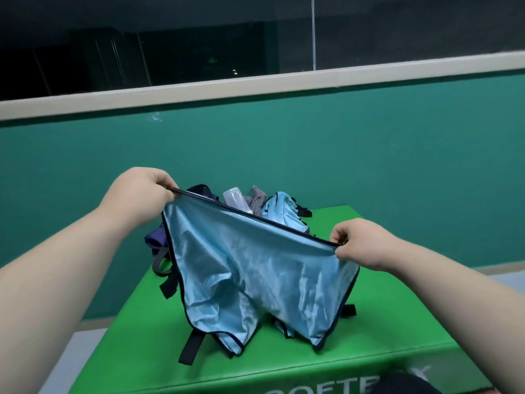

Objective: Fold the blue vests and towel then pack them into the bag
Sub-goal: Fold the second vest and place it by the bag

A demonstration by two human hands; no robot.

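Note:
A light blue vest with dark trim and black straps hangs stretched between my hands above the green box. My left hand pinches its top edge at the left corner. At the right corner my right hand pinches the same edge. The vest's lower ends touch the box top. Behind it lies a second light blue vest, crumpled. A grey towel shows beside that vest. A dark blue bag sits at the left, mostly hidden by the held vest.
A clear plastic bottle lies among the items behind the vest. The green padded box stands against a teal wall with a pale ledge and dark windows above. Grey floor shows on both sides of the box.

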